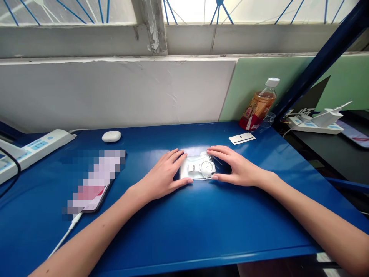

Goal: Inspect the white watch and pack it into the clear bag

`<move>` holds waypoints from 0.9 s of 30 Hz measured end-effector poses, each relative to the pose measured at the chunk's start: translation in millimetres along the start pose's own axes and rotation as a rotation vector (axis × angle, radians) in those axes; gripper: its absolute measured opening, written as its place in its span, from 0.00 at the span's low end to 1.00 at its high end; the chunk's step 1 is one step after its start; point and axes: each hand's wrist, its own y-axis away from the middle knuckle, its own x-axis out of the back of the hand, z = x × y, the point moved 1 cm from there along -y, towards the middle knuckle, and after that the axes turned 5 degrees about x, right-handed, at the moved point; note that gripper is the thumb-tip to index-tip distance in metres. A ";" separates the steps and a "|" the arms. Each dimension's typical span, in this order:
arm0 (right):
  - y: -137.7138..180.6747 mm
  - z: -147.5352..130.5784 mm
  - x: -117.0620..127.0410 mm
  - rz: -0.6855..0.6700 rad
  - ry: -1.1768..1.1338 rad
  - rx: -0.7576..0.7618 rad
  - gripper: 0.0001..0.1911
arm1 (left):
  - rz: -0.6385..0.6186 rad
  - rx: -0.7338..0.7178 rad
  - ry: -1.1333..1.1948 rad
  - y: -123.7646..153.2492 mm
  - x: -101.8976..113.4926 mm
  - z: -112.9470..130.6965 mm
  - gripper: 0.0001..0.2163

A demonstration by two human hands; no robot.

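A white wristwatch [206,168] lies flat inside a clear plastic packet [197,177] on the blue desk, its round dial towards the right end. My left hand [165,173] grips the packet's left end, fingertips at the top edge and thumb at the bottom edge. On the opposite end, my right hand [236,166] has its fingers by the upper corner and its thumb by the lower corner. Both palms are raised, with a gap between each hand's thumb and fingers. Glare on the plastic blurs some detail.
A phone [98,188] with a charging cable lies at the left, near a white earbud case [111,136] and a power strip [37,148]. A drink bottle [258,105] leans at the back right behind a white card [242,138]. A blue post [317,57] rises at the right.
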 end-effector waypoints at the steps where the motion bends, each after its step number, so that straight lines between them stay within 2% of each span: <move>1: 0.2 0.2 -0.1 0.001 -0.003 -0.004 0.37 | -0.007 0.000 0.000 0.0 1.0 -0.4 0.38; 19: 2.1 2.5 -1.1 0.010 0.020 -0.032 0.38 | -0.009 0.057 -0.003 0.4 4.0 -4.9 0.42; 27: 1.9 2.6 -3.1 0.007 0.007 -0.050 0.39 | 0.004 0.067 0.007 0.8 1.5 -4.5 0.40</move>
